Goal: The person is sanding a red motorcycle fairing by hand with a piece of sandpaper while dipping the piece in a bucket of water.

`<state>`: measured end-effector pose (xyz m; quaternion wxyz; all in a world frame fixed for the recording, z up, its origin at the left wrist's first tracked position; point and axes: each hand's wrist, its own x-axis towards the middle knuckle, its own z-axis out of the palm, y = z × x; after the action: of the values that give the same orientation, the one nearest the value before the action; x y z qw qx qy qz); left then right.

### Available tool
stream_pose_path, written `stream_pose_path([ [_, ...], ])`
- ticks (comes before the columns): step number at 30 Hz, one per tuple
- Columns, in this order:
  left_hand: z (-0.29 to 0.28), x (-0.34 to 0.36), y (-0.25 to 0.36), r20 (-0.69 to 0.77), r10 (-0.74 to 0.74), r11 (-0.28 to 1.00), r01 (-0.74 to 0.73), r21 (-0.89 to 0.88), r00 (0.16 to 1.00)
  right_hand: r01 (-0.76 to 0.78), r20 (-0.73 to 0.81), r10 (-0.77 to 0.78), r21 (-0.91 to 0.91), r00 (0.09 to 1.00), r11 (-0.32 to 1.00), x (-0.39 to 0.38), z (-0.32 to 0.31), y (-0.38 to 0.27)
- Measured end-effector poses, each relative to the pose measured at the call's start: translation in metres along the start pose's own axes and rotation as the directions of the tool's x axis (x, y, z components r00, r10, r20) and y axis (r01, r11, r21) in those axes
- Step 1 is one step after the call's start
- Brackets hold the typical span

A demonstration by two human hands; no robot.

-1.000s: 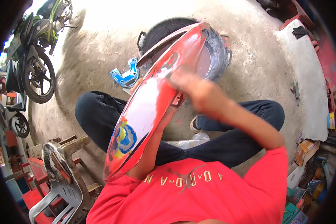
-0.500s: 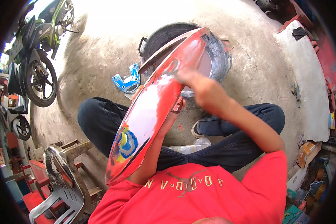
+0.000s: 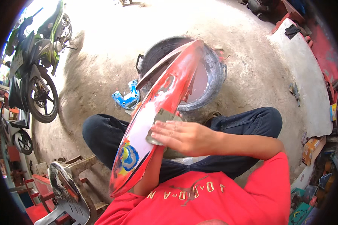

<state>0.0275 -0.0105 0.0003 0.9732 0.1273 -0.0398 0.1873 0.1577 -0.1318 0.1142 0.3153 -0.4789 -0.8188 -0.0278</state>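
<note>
The person is sitting cross-legged on a concrete floor (image 3: 251,75), and both hands are working at a long, curved red-and-white panel (image 3: 139,129). The panel is slanting from the red shirt (image 3: 221,187) up and to the right, its far end reaching over a round dark tub (image 3: 216,75) that is holding cloudy, pinkish liquid (image 3: 201,80).

The right grip (image 3: 184,137) is holding a thin grey-green sheet (image 3: 165,115) and is pressing it against the panel's white middle area, fingers lying extended and close together; the thumb is not showing clearly. The left grip (image 3: 136,108) is grasping the panel from beneath, with only some fingers showing at its left edge; the remainder is being hidden by the panel.

The panel's surface is displaying uneven red and white areas, a greyish patch toward the far end, and blue, yellow and grey rings toward the near end.

A blue-and-white part (image 3: 127,101) is lying on the floor, left of the tub. A motorcycle (image 3: 37,52) is standing farther left.
</note>
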Motion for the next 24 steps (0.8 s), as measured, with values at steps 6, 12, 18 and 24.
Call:
stream_pose_path([
  [6, 0.015, 0.006, -0.012, -0.006, 0.102, 0.961, -0.101, -0.258, 0.995, -0.421, 0.028, 0.42, 0.023, 0.907, 0.907, -0.022, -0.007, 0.087],
  [12, 0.026, 0.003, -0.006, -0.141, 0.085, 0.972, -0.113, -0.206, 0.986, -0.138, 0.067, 0.141, -0.054, 0.988, 0.989, -0.008, -0.006, 0.049],
  [18, -0.033, -0.011, -0.015, -0.325, 0.171, 0.967, -0.222, -0.128, 0.93, -0.092, 0.044, 0.087, 0.121, 0.995, 0.988, 0.005, -0.009, 0.007],
  [24, 0.021, 0.001, -0.016, 0.006, 0.074, 0.973, -0.071, -0.22, 0.997, -0.517, 0.02, 0.517, 0.035, 0.856, 0.855, -0.02, -0.011, 0.078],
])
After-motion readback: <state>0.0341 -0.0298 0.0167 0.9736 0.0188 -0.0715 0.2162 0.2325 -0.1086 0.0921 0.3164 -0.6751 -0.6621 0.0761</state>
